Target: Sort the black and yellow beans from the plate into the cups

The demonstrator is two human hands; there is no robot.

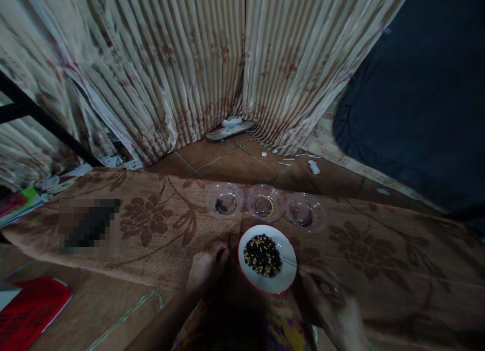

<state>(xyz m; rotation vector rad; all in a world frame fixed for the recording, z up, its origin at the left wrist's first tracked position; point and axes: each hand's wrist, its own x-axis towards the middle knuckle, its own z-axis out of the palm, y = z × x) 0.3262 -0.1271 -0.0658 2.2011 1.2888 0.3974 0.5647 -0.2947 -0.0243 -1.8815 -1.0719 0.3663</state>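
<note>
A white bowl [287, 281] with a red rim holds a mix of black and pale yellow beans [262, 255]. My right hand [329, 295] is at the bowl's right side, closed around thin metal tweezers [291, 262]. Their tips reach over the rim to the edge of the beans. Left of the bowl, my left hand [207, 264] rests on the cloth with its fingers curled in and nothing visible in them. Behind the bowl stand three clear plastic cups: the left cup [226, 186] has a few black beans, the middle cup [261, 189] pale ones, the right cup [316, 209] dark reddish ones.
A brown flowered cloth [166, 255] covers the low table. A blurred dark object [91, 227] lies at its left. Beyond are a skateboard [231, 131], scraps of paper [313, 166] on the tiles and striped curtains [197, 63]. A red bag [34, 310] is at lower left.
</note>
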